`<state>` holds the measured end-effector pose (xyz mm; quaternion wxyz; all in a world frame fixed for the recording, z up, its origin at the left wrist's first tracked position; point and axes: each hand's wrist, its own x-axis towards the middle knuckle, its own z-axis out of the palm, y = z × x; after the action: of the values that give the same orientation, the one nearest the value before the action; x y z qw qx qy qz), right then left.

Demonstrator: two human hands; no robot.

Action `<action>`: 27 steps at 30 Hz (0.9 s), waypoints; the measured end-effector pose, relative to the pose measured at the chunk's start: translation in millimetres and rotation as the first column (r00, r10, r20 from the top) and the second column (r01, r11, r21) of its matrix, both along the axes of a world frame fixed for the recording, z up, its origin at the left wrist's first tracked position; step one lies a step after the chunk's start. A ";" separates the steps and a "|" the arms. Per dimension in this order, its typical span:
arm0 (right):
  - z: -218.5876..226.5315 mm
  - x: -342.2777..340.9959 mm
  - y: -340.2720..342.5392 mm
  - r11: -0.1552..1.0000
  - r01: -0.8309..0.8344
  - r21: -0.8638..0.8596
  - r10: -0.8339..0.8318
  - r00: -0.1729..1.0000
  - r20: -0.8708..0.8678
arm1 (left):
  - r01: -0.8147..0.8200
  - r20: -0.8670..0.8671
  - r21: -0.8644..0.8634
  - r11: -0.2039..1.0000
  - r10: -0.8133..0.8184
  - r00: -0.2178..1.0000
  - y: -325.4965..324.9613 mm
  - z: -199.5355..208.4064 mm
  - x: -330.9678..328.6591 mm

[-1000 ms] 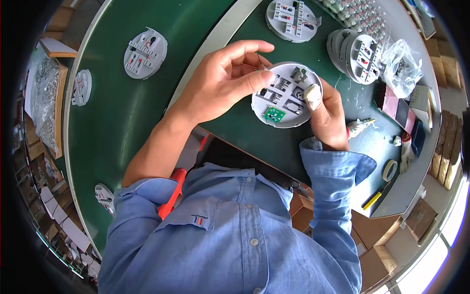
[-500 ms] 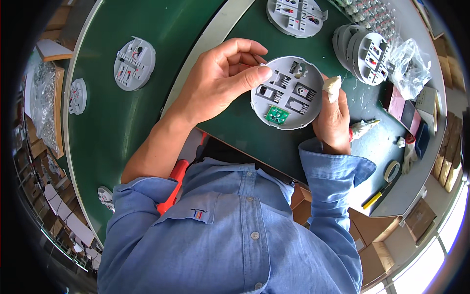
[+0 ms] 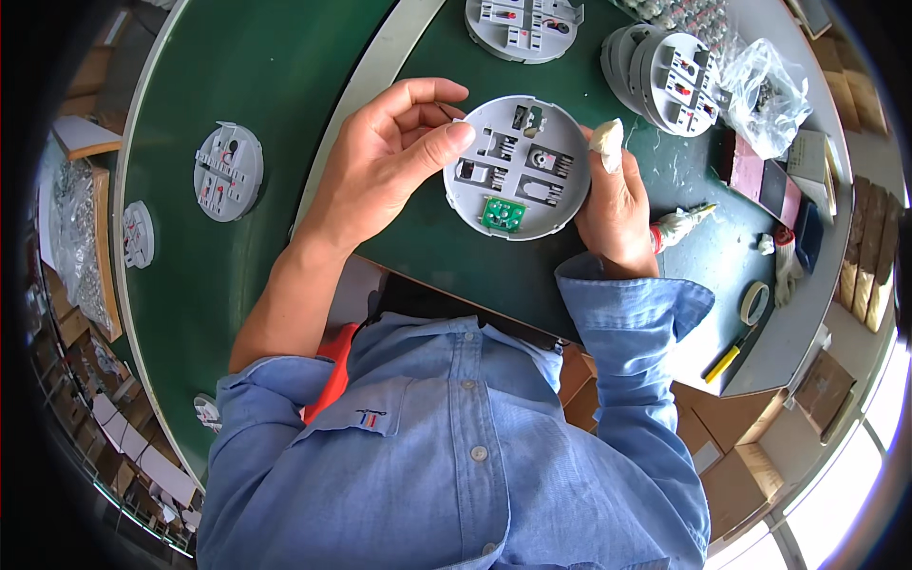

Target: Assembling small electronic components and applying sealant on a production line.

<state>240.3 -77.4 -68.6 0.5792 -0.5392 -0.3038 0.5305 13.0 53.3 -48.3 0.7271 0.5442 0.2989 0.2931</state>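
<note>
A round light-grey plastic housing (image 3: 518, 209) is held up over the bench with its hollow side facing me. Inside are several rectangular cut-outs with metal contacts, and a small green circuit board (image 3: 503, 215) lies in its lower part. My right hand (image 3: 616, 214) grips the right rim; a whitish cover wraps its thumb tip. My left hand (image 3: 380, 157) is at the upper left rim, thumb against the edge and fingers curled behind. Whether those fingers also pinch something small is hidden.
Similar grey housings lie on a green belt (image 3: 275, 57) at left and stand in a stack (image 3: 679, 85) at far right. Beside the stack is a clear plastic bag (image 3: 765, 95). A glue-type nozzle bottle (image 3: 684, 226), tape roll (image 3: 754, 303) and yellow-handled tool (image 3: 722, 364) lie at right.
The view has shifted, so hands and bench things appear further left. The housings on the belt have moved nearer. Both hands keep about the same hold on the housing.
</note>
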 end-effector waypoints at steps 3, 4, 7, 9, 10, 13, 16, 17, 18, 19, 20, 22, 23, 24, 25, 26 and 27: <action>-5.7 6.9 -3.1 1.000 -0.014 -0.010 0.014 0.999 -0.038 | 0.001 0.003 -0.007 1.000 -0.001 1.000 -0.1 -2.2 2.6; -7.8 9.0 -4.2 1.000 -0.008 -0.012 0.008 0.999 -0.044 | 0.006 0.003 -0.011 1.000 -0.006 1.000 0.0 -2.7 4.9; -13.6 16.4 -6.7 1.000 -0.001 -0.012 0.000 0.999 -0.053 | 0.013 0.004 -0.016 1.000 -0.012 1.000 -0.9 -5.5 11.2; -19.0 23.4 -6.2 1.000 0.008 -0.023 -0.009 0.999 -0.035 | 0.008 0.015 -0.019 1.000 -0.008 1.000 -1.3 -8.1 15.2; -20.8 24.3 -4.7 1.000 0.010 -0.028 -0.011 1.000 -0.025 | 0.004 0.021 -0.020 1.000 -0.003 1.000 -1.4 -8.9 14.8; -2.8 -7.3 5.8 0.999 0.034 -0.018 -0.033 0.999 0.037 | 0.011 -0.015 0.009 1.000 -0.011 1.000 -1.3 -1.0 -11.3; 0.9 -50.9 -6.6 0.981 0.194 -0.007 -0.190 0.966 0.178 | -0.038 0.089 -0.172 0.984 0.054 0.995 -20.4 15.7 -52.6; 22.8 -48.3 -23.5 0.975 0.061 -0.214 0.052 0.873 0.486 | -0.054 0.131 -0.227 0.972 0.085 0.988 -28.6 19.4 -66.4; 39.1 -63.1 -34.5 0.945 0.130 -0.300 -0.101 0.989 0.111 | -0.119 0.075 -0.135 0.984 0.130 0.989 -35.4 34.2 -73.5; 41.6 -56.4 -51.1 0.963 0.082 -0.258 -0.076 0.997 0.033 | -0.234 0.117 0.023 0.972 0.230 0.966 -35.8 41.5 -77.7; 41.1 -51.0 -61.8 0.975 0.034 -0.220 -0.045 0.998 -0.045 | -0.341 0.164 0.179 0.923 0.313 0.935 -31.6 47.6 -87.8; 51.7 -55.0 -73.5 0.993 -0.050 -0.109 0.046 0.998 -0.039 | -0.492 0.130 0.435 0.754 0.488 0.863 -21.6 66.2 -103.5; 53.1 -57.3 -71.8 0.991 -0.064 -0.114 0.057 0.996 -0.064 | -0.486 0.069 0.589 0.646 0.559 0.827 -16.0 71.9 -114.7; 54.1 -59.4 -73.4 0.989 -0.106 -0.101 0.099 0.993 -0.067 | -0.442 0.015 0.717 0.539 0.623 0.782 -11.3 73.9 -124.2; 54.7 -61.1 -73.9 0.990 -0.115 -0.079 0.110 0.992 -0.068 | -0.371 -0.029 0.824 0.428 0.686 0.727 -7.8 76.1 -134.4; 55.5 -61.3 -74.3 0.991 -0.122 -0.058 0.118 0.991 -0.070 | -0.274 -0.065 0.907 0.321 0.748 0.660 -7.8 77.6 -145.3; 56.1 -60.8 -76.6 0.986 -0.159 -0.048 0.155 0.985 -0.074 | -0.266 -0.095 0.892 0.367 0.726 0.681 -18.7 76.0 -156.2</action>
<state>179.5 -154.0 -12.5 0.5313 -0.5099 -0.3106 0.6010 -143.2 34.6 27.7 0.1540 0.7472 0.4489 0.4653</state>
